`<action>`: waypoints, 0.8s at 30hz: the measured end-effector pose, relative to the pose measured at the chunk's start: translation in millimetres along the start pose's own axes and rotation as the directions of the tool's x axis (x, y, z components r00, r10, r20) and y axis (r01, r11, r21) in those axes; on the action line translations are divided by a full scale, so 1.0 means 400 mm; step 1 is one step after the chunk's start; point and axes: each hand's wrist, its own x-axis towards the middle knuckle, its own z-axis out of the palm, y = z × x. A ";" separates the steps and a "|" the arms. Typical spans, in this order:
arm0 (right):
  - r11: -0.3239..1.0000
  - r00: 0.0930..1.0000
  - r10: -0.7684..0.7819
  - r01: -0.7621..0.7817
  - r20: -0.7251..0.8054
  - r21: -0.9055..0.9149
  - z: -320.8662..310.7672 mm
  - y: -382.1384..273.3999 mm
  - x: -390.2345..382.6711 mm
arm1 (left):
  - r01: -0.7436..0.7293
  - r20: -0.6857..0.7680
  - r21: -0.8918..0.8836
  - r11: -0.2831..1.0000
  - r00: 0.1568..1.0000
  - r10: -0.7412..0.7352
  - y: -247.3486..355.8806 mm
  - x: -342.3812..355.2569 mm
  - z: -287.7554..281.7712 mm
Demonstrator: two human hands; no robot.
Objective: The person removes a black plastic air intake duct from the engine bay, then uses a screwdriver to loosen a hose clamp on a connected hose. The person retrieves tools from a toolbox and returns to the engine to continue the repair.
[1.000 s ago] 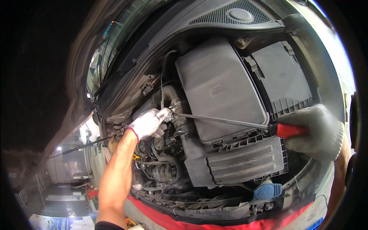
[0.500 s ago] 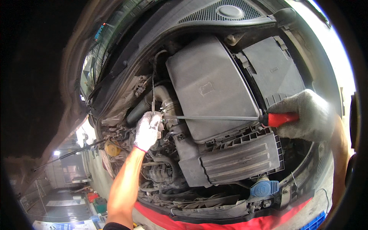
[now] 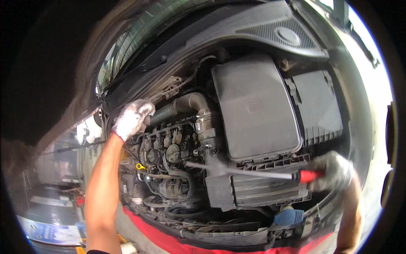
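Note:
My right hand (image 3: 336, 171), in a pale work glove, is closed round the red handle of a long screwdriver (image 3: 262, 173). Its shaft is blurred and reaches left over the ribbed black air intake housing (image 3: 270, 188), with the tip above the engine (image 3: 169, 156). Further left, my left hand (image 3: 134, 116), also gloved, has its fingers curled round the end of a thin dark cable (image 3: 184, 84). From that hand the cable runs up and right toward the rear of the engine bay. A fat curved air hose (image 3: 194, 101) lies just right of this hand.
A big black box cover (image 3: 258, 110) fills the middle right, beside a smaller cover (image 3: 317, 106). A blue cap (image 3: 289, 217) and a yellow dipstick ring (image 3: 140, 167) show nearer the front. Red cloth or bodywork (image 3: 169, 241) borders the bay. The raised hood (image 3: 46, 84) hangs at left.
My left hand has moved left and up, drawing the cable away from the air hose joint. My right hand and the screwdriver have dropped lower, and the tip has left the joint. The view has shifted.

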 end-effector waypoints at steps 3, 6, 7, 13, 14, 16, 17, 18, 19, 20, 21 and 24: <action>0.971 0.989 0.145 -0.138 -0.022 0.197 0.064 0.077 -0.161 | 0.021 -0.141 -0.172 0.985 0.989 -0.045 -0.076 0.100 0.024; 0.713 0.959 0.278 -0.249 0.062 0.656 0.168 0.155 -0.286 | 0.092 -0.124 -0.230 0.969 0.985 -0.123 -0.172 0.161 0.055; 0.650 0.959 0.282 -0.211 0.027 0.730 0.199 0.159 -0.321 | 0.091 -0.081 -0.134 0.987 0.991 -0.103 -0.152 0.161 0.075; 0.461 0.833 0.405 0.172 -0.378 0.871 0.425 0.265 -0.393 | -0.410 0.164 0.331 0.850 0.912 0.376 0.220 0.229 0.205; 0.418 0.821 0.449 0.156 -0.353 0.895 0.432 0.256 -0.398 | -0.429 0.179 0.415 0.802 0.903 0.390 0.283 0.226 0.234; 0.370 0.808 0.474 0.178 -0.350 0.912 0.449 0.279 -0.407 | -0.483 0.192 0.433 0.761 0.874 0.446 0.393 0.212 0.251; 0.326 0.757 0.552 0.192 -0.351 0.926 0.453 0.276 -0.398 | -0.513 0.182 0.380 0.770 0.857 0.482 0.416 0.209 0.248; 0.283 0.699 0.626 0.209 -0.345 0.936 0.463 0.266 -0.392 | -0.573 0.167 0.314 0.757 0.818 0.551 0.415 0.203 0.242; 0.236 0.643 0.694 0.223 -0.325 0.946 0.470 0.265 -0.379 | -0.601 0.176 0.314 0.735 0.798 0.577 0.408 0.225 0.240; 0.128 0.661 0.704 0.242 -0.260 0.962 0.477 0.302 -0.382 | -0.634 0.156 0.310 0.709 0.769 0.620 0.412 0.225 0.227; 0.019 0.680 0.707 0.257 -0.195 0.966 0.486 0.356 -0.395 | -0.664 0.134 0.308 0.682 0.740 0.659 0.415 0.224 0.215; -0.035 0.658 0.743 0.219 -0.121 0.975 0.486 0.359 -0.392 | -0.639 0.271 0.412 0.650 0.767 0.582 0.453 0.187 0.180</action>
